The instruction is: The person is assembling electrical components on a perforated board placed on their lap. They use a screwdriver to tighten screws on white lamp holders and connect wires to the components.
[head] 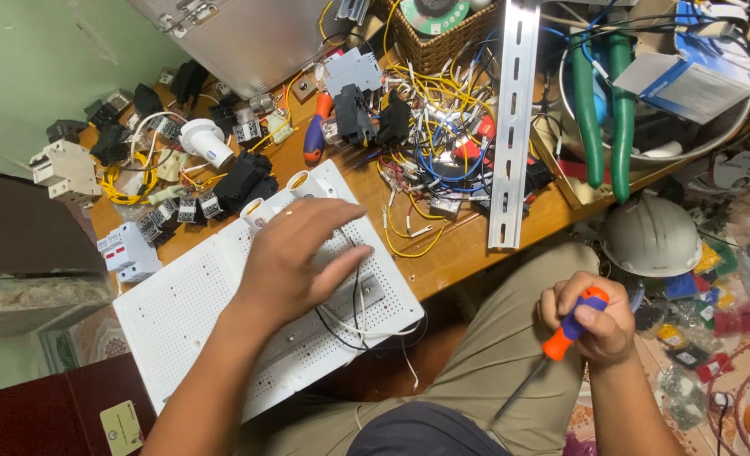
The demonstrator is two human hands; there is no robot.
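Observation:
My left hand [295, 257] lies flat, fingers spread, on a white perforated mounting board [181, 308] at the front of the wooden desk [468, 245]. Two white lamp sockets [278, 198] stand at the board's far edge, just beyond the fingers. A short metal rail [341, 317] and black and white wires [362, 325] sit on the board by the hand. My right hand [590, 317] rests over my knee, shut on an orange and blue screwdriver [565, 338] whose shaft points down and left.
Circuit breakers, black relays and yellow wire [130, 181] crowd the desk's left. A perforated metal rail [510, 127], wire tangle [442, 127], wicker basket [442, 34], green-handled pliers [603, 101] and a second screwdriver [316, 135] lie behind. A white hard hat [653, 236] sits on the floor.

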